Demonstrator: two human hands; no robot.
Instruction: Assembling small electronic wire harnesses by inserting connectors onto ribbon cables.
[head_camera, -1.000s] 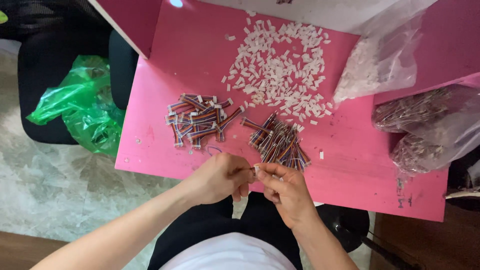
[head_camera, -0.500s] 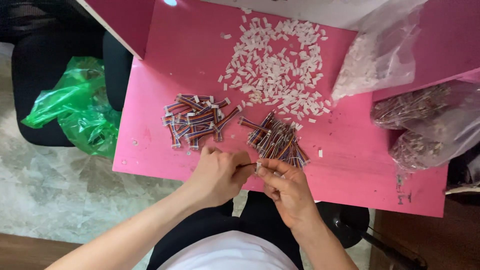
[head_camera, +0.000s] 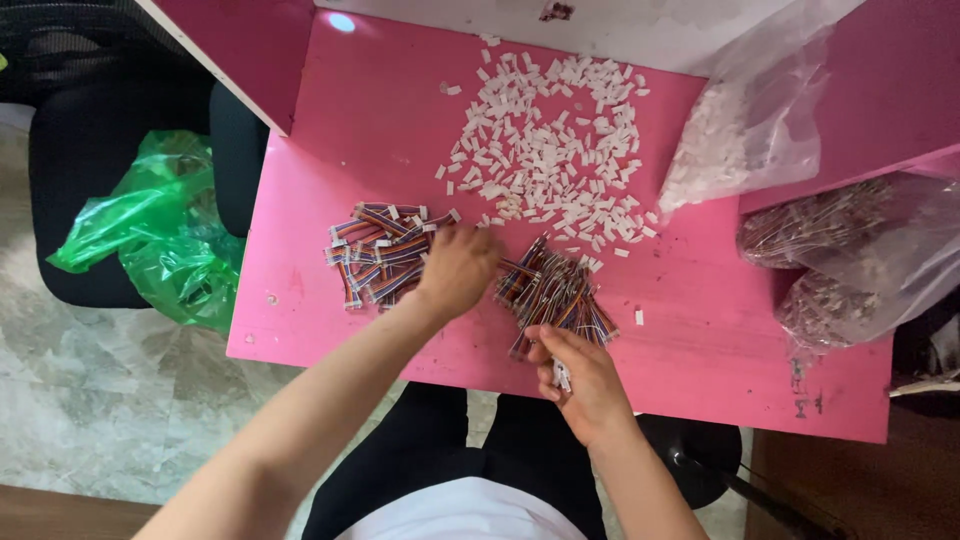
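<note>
The left hand (head_camera: 458, 268) reaches out over the pink table (head_camera: 320, 180), fingers curled downward, between two heaps of short multicoloured ribbon wires. Its fingertips lie at the right edge of the left heap of ribbon wires with white connector ends (head_camera: 378, 254); whether it grips any of them cannot be told, since the back of the hand hides the fingers. Just to its right lies the second, darker heap of bare ribbon wires (head_camera: 558, 292), touching the near side of the hand's thumb area.

The right hand (head_camera: 580, 378) sits nearer the body at the table's front edge, just below the darker heap, its fingers loosely closed around a small white plastic connector piece (head_camera: 562, 376).

Further back on the table, a scatter of small white plastic connector housings (head_camera: 545, 150) spreads out. A clear plastic bag of white housings (head_camera: 745, 120) lies at its right, and clear bags of wires (head_camera: 850, 250) rest beyond. A green plastic bag (head_camera: 150, 240) hangs left of the table.
</note>
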